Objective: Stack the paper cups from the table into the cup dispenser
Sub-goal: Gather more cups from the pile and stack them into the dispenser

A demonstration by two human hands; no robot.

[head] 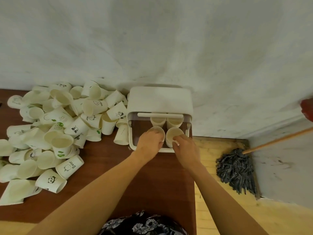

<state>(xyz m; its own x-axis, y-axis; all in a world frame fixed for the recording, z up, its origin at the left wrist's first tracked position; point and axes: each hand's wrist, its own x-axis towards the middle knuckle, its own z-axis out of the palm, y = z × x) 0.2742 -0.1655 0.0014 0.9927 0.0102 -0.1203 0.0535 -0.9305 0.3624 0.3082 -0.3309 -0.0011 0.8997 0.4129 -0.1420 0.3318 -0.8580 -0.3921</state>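
your left hand is curled around the rim of the near-left cup and your right hand pinches the rim of the near-right cup, both being seated into the open cup dispenser at the table's right end. it looks like the stacking step, hardly started. next, let go and reach left to the big cup pile for more.
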